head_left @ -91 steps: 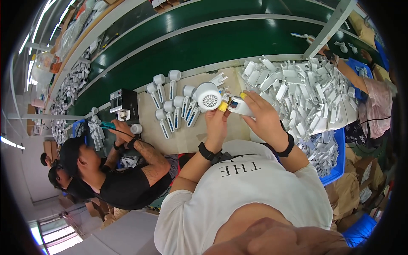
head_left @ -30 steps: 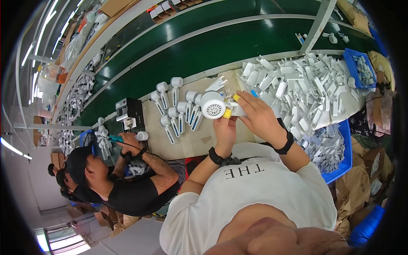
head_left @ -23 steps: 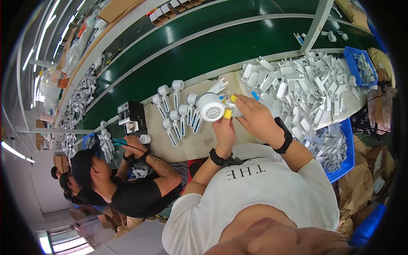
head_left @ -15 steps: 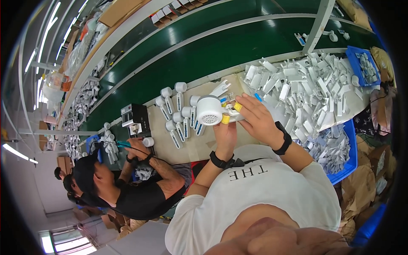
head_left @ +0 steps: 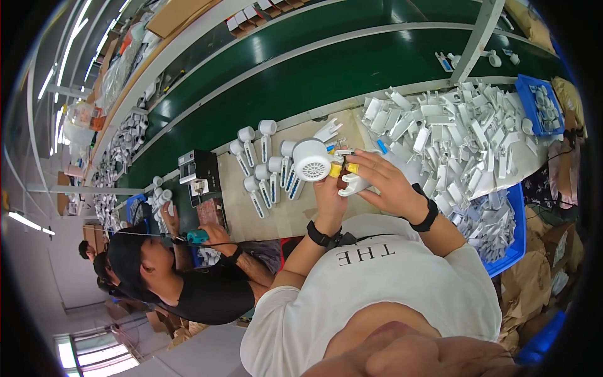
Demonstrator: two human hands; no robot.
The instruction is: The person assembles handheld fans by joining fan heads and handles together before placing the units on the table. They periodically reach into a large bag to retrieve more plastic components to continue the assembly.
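A white handheld fan point(head_left: 312, 158), its round head with a slotted grille facing me, is gripped by my left hand point(head_left: 331, 200) below and beside the head. My right hand point(head_left: 391, 188) is closed on a white handle shell point(head_left: 355, 185) at the fan's right side, tilted against its handle end. Yellow covers sit on fingertips of both hands. The inner parts of the handle are mostly hidden by my fingers. Left of the fan lie several white fans point(head_left: 262, 179) with handles showing blue strips. A loose white handle piece point(head_left: 327, 130) rests just beyond it.
A large heap of white shells point(head_left: 452, 132) covers the bench's right side. Blue bins point(head_left: 520, 232) stand beside it, one point(head_left: 540, 103) farther back. A black device point(head_left: 200, 176) is at left, near a co-worker holding a teal tool point(head_left: 198, 236). A metal post point(head_left: 478, 41) rises behind.
The handle shell now shows lower, angled away from the fan's handle, with my right hand slightly lower. The co-worker's hands have moved apart, and the teal tool has come nearer.
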